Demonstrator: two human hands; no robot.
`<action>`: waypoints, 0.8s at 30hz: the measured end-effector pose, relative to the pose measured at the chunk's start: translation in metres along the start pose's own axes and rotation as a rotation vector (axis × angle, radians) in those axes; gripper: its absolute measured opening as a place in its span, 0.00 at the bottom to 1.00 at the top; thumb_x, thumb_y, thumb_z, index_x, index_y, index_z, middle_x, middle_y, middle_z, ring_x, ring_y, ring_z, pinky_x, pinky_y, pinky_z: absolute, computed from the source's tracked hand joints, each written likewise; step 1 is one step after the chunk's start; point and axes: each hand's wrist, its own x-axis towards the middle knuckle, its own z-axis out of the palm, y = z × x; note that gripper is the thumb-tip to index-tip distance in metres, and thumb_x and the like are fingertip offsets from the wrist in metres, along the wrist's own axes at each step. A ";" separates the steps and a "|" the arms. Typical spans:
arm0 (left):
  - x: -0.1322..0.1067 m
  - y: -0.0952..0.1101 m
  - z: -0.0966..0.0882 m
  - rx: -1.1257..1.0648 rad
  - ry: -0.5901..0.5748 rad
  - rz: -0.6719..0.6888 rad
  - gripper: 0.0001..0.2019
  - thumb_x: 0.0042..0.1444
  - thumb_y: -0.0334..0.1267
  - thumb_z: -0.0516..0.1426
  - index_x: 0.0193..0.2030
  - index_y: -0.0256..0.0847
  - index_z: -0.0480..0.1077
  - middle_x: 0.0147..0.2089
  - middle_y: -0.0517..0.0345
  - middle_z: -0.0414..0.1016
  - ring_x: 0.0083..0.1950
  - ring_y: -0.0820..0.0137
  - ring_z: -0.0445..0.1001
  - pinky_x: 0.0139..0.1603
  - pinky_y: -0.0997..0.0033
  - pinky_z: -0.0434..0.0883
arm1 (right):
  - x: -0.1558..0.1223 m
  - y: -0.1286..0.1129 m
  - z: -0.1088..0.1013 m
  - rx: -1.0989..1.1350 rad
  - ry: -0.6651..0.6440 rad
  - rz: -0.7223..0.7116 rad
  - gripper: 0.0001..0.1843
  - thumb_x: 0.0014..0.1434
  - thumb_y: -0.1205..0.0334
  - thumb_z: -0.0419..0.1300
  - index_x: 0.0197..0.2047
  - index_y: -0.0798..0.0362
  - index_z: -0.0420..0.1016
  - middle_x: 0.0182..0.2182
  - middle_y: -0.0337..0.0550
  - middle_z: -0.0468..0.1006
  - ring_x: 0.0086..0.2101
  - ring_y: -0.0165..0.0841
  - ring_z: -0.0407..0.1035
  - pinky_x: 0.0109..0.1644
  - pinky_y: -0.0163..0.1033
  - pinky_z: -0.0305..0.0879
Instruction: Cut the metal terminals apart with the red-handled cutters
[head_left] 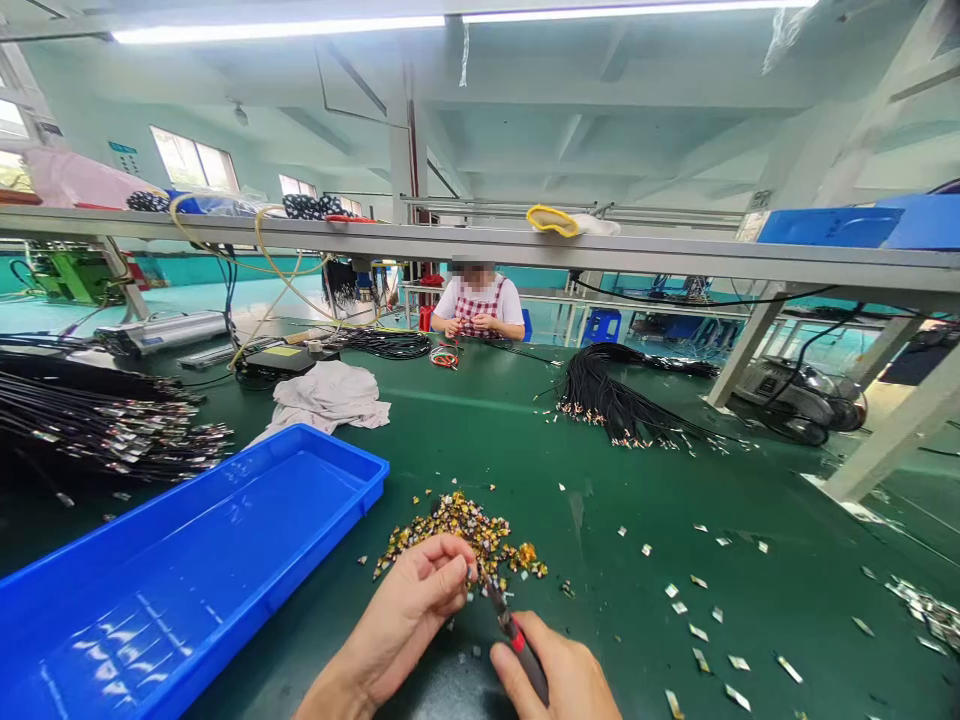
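My left hand [424, 605] is closed, thumb and fingertips pinched together just in front of a heap of small parts. What it pinches is too small to make out. My right hand [562, 670] is wrapped around pliers [517, 635] with dark and red handles, their jaws pointing up and left, close to the left fingertips. The heap of small yellow, dark and silvery parts [457, 520] lies on the green tabletop [480, 430] just beyond both hands. Some loose pieces are scattered around it.
A blue tray [330, 520] stands at left, beside a white cloth [330, 395] and black cable bundles [97, 410]. More black cables [607, 395] lie at back right. Small silvery pieces [697, 632] are scattered at right. A co-worker [480, 305] sits opposite, below a shelf [450, 240].
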 end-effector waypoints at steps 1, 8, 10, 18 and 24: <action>0.000 0.000 0.000 -0.004 -0.004 -0.004 0.08 0.51 0.37 0.64 0.34 0.35 0.74 0.30 0.60 0.68 0.25 0.82 0.54 0.25 0.82 0.54 | 0.000 0.000 0.001 -0.003 -0.006 0.000 0.20 0.61 0.47 0.45 0.38 0.49 0.73 0.26 0.40 0.80 0.28 0.37 0.77 0.29 0.32 0.60; 0.001 -0.006 0.001 0.015 0.019 -0.006 0.10 0.50 0.40 0.65 0.31 0.34 0.73 0.27 0.63 0.63 0.24 0.82 0.52 0.24 0.79 0.50 | -0.001 0.002 0.003 0.041 -0.025 -0.021 0.18 0.61 0.48 0.47 0.36 0.49 0.73 0.27 0.40 0.80 0.28 0.35 0.76 0.29 0.31 0.61; 0.001 -0.007 0.001 0.030 0.034 -0.004 0.11 0.50 0.41 0.65 0.31 0.34 0.73 0.27 0.64 0.61 0.24 0.82 0.51 0.24 0.79 0.49 | -0.002 0.002 0.005 0.065 -0.020 -0.019 0.21 0.62 0.45 0.46 0.36 0.49 0.73 0.26 0.40 0.80 0.27 0.35 0.76 0.29 0.31 0.61; -0.001 -0.003 0.003 0.078 0.044 -0.021 0.09 0.52 0.39 0.64 0.37 0.38 0.73 0.30 0.60 0.68 0.29 0.79 0.61 0.29 0.81 0.57 | -0.001 0.002 0.007 0.084 0.052 0.037 0.33 0.62 0.35 0.37 0.34 0.50 0.74 0.22 0.42 0.79 0.22 0.34 0.73 0.26 0.32 0.58; -0.001 -0.004 0.000 0.114 0.059 -0.021 0.09 0.51 0.38 0.64 0.37 0.37 0.75 0.32 0.58 0.71 0.29 0.79 0.61 0.30 0.81 0.59 | -0.001 0.002 0.005 0.067 0.030 0.040 0.34 0.62 0.34 0.36 0.35 0.49 0.74 0.21 0.40 0.78 0.22 0.33 0.73 0.26 0.31 0.58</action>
